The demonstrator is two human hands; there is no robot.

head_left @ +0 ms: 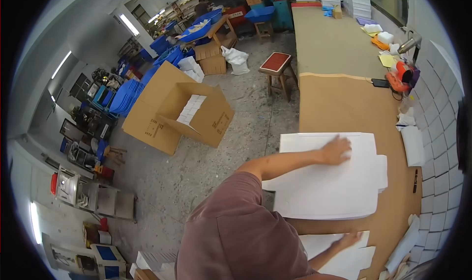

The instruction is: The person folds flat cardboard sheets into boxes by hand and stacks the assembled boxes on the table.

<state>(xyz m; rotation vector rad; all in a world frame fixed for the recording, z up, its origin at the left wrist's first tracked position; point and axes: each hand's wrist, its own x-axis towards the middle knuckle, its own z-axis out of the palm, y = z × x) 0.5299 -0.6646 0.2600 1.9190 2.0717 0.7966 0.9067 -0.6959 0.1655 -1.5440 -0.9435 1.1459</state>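
A stack of flat white die-cut cardboard sheets [324, 191] lies on the brown-covered table in front of me. My left hand [336, 150] is over the upper part of this stack, its fingers apart and slightly bent, a little blurred. Nothing shows in its grasp. Nearer the bottom of the view, more flat white cardboard [351, 263] lies beside the first stack. My right hand [348, 239] is over this cardboard with fingers extended; I cannot tell whether it touches the surface.
The long table [339, 100] runs along a tiled wall, with a black pen [415, 181] and an orange tape dispenser [397, 79] near the wall. On the floor are an open carton [219, 120] holding white boxes, and a red-topped stool [275, 62].
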